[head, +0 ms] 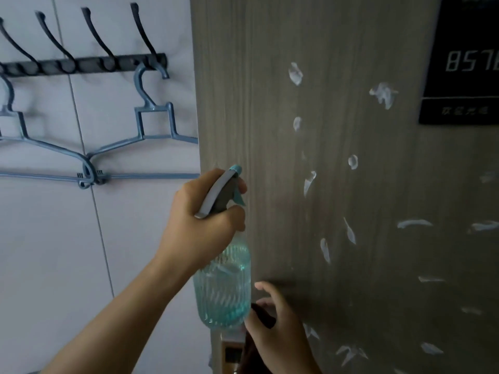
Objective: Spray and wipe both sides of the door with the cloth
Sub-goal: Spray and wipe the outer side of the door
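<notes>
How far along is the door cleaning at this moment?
Early. White smears still dot the door, so this side looks unwiped. In hand: the left hand grips the spray bottle, aimed at the door; the right hand holds a dark cloth. Left: wiping here; the other side is unseen.

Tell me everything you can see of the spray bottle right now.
The spray bottle is clear, ribbed, blue-tinted plastic, roughly half full of pale blue liquid. Its grey spray head has a light blue nozzle tip and trigger, aimed at the wood-grain door. It is held nearly upright, close to the door's left edge. The left hand grips its neck, a finger near the trigger. Nothing else clearly touches it.
</notes>
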Available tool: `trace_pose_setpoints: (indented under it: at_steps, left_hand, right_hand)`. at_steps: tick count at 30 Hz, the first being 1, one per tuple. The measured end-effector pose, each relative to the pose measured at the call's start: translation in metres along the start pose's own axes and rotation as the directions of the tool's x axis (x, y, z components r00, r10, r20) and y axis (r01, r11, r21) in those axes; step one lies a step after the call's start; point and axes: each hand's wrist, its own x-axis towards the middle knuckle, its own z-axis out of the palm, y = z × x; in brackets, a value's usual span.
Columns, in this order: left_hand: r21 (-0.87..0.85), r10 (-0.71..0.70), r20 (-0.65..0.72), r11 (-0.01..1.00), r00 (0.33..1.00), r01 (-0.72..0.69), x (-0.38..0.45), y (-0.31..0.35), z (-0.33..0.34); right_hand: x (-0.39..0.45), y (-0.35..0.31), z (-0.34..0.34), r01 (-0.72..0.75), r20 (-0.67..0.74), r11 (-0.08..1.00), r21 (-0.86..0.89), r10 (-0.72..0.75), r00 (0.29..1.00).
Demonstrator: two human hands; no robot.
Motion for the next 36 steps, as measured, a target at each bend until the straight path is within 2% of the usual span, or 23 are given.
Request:
trace_pose_setpoints:
  at_steps: [4, 7, 10, 13, 15, 20, 30, 36]
  left_hand:
    - [-0.076, 0.017, 0.075, 0.997, 0.997, -0.011, 0.041, 0.029, -0.004]
    - [-0.046, 0.037, 0.11, 0.998, 0.993, -0.032, 0.067, 0.045, -0.009]
    - [0.0, 0.051, 0.095, 0.999, 0.994, -0.052, 0.088, 0.052, -0.01]
    - [0.025, 0.035, 0.081, 0.999, 0.996, -0.037, 0.102, 0.052, -0.007]
    - [0.052, 0.003, 0.069, 0.999, 0.998, -0.007, 0.108, 0.051, -0.005]
    - [0.048, -0.043, 0.059, 0.998, 0.997, 0.04, 0.113, 0.051, -0.004]
    - [-0.038, -0.073, 0.13, 0.996, 0.989, 0.078, 0.128, 0.072, -0.017]
    - [-0.056, -0.026, 0.087, 0.998, 0.996, 0.031, 0.146, 0.104, -0.023]
  right_hand:
    - [-0.006, -0.009, 0.002, -0.007, -0.068, 1.0, 0.021, 0.008, 0.998]
    - [-0.007, -0.014, 0.002, -0.011, -0.067, 1.0, 0.029, 0.013, 0.998]
    - [-0.006, -0.02, -0.005, -0.03, -0.031, 0.999, 0.028, 0.031, 0.999]
    - [-0.003, -0.035, -0.021, -0.042, 0.085, 0.999, 0.017, 0.041, 0.996]
    - [0.002, -0.05, -0.037, 0.015, 0.132, 1.0, 0.014, -0.016, 0.991]
    - [0.008, -0.118, -0.081, 0.256, 0.128, 0.965, 0.055, -0.261, 0.957]
    - [0.027, -0.212, -0.135, 0.457, -0.032, 0.876, 0.154, -0.457, 0.889]
    - [0.033, -0.273, -0.16, 0.625, -0.127, 0.78, 0.016, -0.619, 0.775]
